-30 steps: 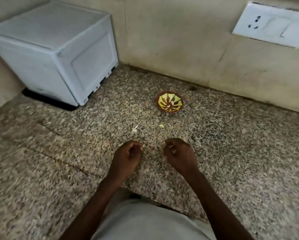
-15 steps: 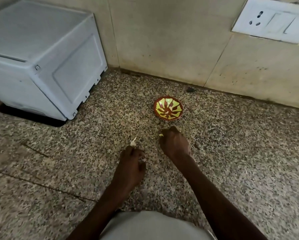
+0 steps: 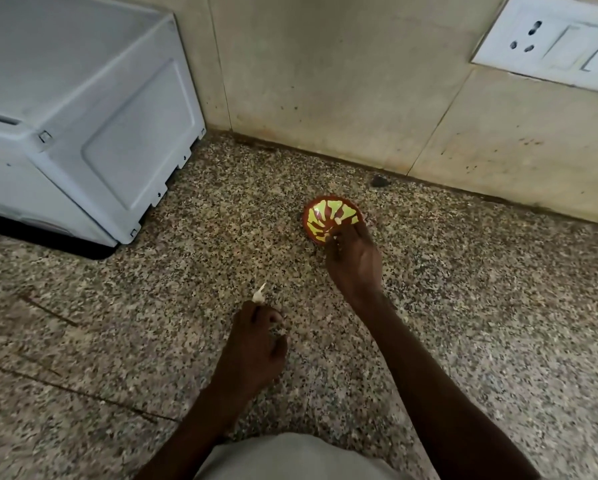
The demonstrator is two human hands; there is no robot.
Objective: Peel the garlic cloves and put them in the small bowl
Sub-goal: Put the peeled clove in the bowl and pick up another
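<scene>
Fingers (image 3: 339,237) over one small bowl (image 3: 320,216), one clove (image 3: 258,295) apart.

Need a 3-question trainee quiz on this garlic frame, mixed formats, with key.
1. True or false: the right hand reaches over the near rim of the bowl.
2. Which lies just beyond the left hand? A) a knife B) a pale garlic piece C) a spoon
3. Fill in: the bowl stands on the speckled ____, near the wall.

Key: 1 true; 2 B; 3 counter.
</scene>
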